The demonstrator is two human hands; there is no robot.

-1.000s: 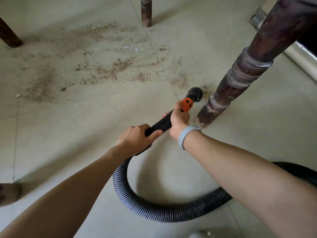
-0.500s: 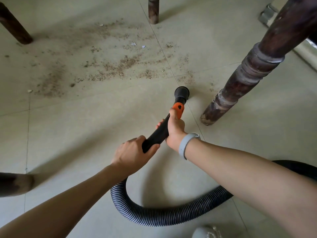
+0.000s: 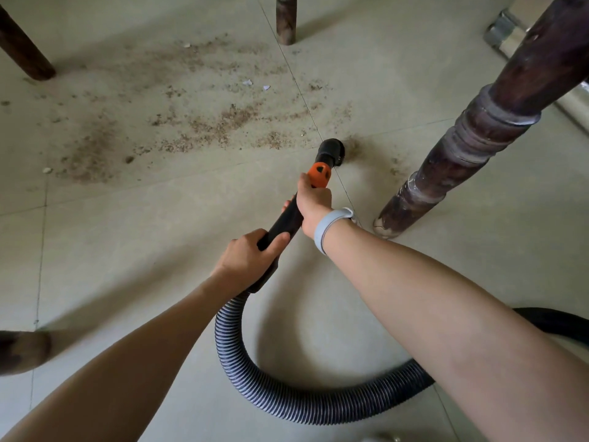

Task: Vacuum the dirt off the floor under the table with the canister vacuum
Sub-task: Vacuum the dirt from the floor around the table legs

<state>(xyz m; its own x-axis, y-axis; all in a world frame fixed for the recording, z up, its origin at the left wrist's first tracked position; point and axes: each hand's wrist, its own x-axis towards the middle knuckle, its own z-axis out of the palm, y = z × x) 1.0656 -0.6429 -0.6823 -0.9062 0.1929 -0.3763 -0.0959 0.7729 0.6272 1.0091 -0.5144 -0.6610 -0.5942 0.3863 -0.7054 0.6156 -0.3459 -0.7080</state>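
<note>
Brown crumbly dirt [image 3: 204, 129] lies scattered over the pale tiled floor between the table legs. The vacuum's black nozzle [image 3: 331, 151] with an orange collar [image 3: 319, 175] sits at the right end of the dirt, beside a dust smudge. My right hand [image 3: 312, 204] grips the black wand just behind the collar. My left hand [image 3: 250, 256] grips the wand's lower end, where the ribbed grey hose [image 3: 287, 400] begins. The hose loops across the floor and off to the right. The canister itself is out of view.
A thick turned dark wooden table leg [image 3: 446, 173] stands just right of the nozzle. Thinner legs stand at the top left [image 3: 25, 52] and top centre [image 3: 286, 20]. Another dark leg [image 3: 19, 352] pokes in at the lower left. A metal rail [image 3: 503, 30] lies at the top right.
The nozzle has swung left and then forward again to the dirt near the thick leg. Both hands kept their grip on the wand.
</note>
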